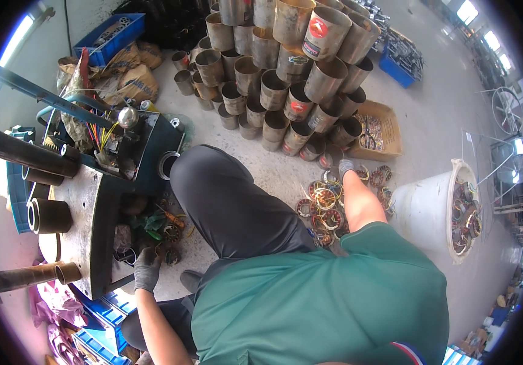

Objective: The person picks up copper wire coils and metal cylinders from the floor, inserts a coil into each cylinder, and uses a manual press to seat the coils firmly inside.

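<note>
My left hand [147,269], in a grey glove, is low beside the machine's metal bench [82,213]. Its fingers blend into dark parts there, so their grip is unclear. Close by lie wound copper stator rings [171,232], a screwdriver with an orange handle [173,219] and a green-handled tool [153,234]. My right hand [346,168], also gloved, is stretched out to the far edge of a floor pile of stators [327,207] with coloured wires. It is next to a short metal cylinder [331,157]; its fingertips are hard to see.
Stacked metal cylinders [273,88] rise ahead. A cardboard box of small parts [389,125] and a white tub [422,204] holding stators stand at the right. Blue crates [112,39] and brown sacks [139,82] sit far left. Thick bars [33,152] jut over the bench.
</note>
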A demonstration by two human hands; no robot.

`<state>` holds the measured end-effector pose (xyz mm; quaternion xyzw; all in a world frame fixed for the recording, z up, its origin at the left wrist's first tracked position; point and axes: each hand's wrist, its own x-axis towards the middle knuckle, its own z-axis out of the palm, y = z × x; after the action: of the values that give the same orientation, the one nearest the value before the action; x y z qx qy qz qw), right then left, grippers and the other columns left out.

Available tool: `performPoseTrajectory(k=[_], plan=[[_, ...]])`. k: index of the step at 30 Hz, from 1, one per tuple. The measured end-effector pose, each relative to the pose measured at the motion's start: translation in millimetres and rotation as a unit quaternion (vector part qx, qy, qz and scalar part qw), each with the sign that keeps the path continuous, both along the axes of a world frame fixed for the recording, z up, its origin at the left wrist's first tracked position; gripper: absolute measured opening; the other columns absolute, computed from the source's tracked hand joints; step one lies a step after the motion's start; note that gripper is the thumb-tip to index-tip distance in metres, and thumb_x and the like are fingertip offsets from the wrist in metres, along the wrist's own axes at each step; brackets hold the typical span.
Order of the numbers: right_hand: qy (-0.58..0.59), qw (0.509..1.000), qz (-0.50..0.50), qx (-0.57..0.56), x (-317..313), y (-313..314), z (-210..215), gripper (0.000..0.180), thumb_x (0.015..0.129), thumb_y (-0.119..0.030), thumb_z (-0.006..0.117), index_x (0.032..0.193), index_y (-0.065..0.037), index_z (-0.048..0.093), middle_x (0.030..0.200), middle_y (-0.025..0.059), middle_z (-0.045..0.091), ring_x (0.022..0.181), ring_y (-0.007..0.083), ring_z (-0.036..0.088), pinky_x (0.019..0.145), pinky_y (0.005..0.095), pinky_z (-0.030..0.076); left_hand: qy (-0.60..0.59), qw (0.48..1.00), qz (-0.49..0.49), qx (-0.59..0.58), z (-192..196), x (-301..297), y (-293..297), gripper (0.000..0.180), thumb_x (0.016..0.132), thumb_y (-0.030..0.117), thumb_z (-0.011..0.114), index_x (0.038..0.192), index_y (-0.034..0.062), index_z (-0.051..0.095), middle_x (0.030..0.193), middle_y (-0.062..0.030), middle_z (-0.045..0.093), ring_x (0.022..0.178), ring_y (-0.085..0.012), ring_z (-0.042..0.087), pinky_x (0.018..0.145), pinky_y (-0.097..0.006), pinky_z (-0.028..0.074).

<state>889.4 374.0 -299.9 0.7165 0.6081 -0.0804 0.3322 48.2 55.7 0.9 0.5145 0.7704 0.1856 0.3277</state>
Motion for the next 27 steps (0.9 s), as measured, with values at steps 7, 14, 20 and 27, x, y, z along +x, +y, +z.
performPoseTrajectory(k=[7, 14, 20, 27], plan=[[0.158, 0.842, -0.424, 0.294, -159, -25, 89, 0.071, 0.09, -0.045, 0.071, 0.15, -0.012, 0.052, 0.143, 0.0152, 0.062, 0.126, 0.0369, 0.064, 0.101, 0.0463, 0.053, 0.059, 0.998, 0.037, 0.005, 32, -4, -29, 0.035, 0.089, 0.013, 0.076, 0.12, 0.001, 0.068, 0.11, -0.0211, 0.073, 0.102, -0.0343, 0.072, 0.091, -0.04, 0.056], [0.119, 0.935, -0.168, 0.287, -164, -50, 150, 0.084, 0.09, -0.055, 0.068, 0.158, -0.013, 0.042, 0.168, 0.0166, 0.03, 0.153, 0.0375, 0.034, 0.123, 0.0525, 0.03, 0.031, 0.999, 0.004, 0.029, 31, 9, 0, 0.032, 0.088, 0.012, 0.076, 0.117, 0.002, 0.069, 0.108, -0.0199, 0.073, 0.1, -0.0326, 0.073, 0.088, -0.04, 0.057], [0.195, 0.919, -0.295, 0.175, -140, -5, 139, 0.074, 0.092, -0.04, 0.07, 0.158, -0.018, 0.045, 0.161, 0.0208, 0.046, 0.143, 0.0405, 0.051, 0.117, 0.0474, 0.044, 0.041, 0.999, 0.005, 0.022, 34, 7, -9, 0.03, 0.089, 0.011, 0.075, 0.117, 0.0022, 0.069, 0.108, -0.02, 0.074, 0.099, -0.0333, 0.073, 0.087, -0.04, 0.057], [0.191, 0.957, -0.172, 0.137, -93, 11, 127, 0.057, 0.093, -0.049, 0.059, 0.14, -0.018, 0.065, 0.144, 0.0214, 0.061, 0.133, 0.042, 0.059, 0.11, 0.0486, 0.05, 0.046, 0.999, -0.024, 0.005, 33, 14, 3, 0.036, 0.089, 0.012, 0.076, 0.122, 0.0021, 0.067, 0.112, -0.0207, 0.073, 0.105, -0.0349, 0.072, 0.09, -0.042, 0.057]])
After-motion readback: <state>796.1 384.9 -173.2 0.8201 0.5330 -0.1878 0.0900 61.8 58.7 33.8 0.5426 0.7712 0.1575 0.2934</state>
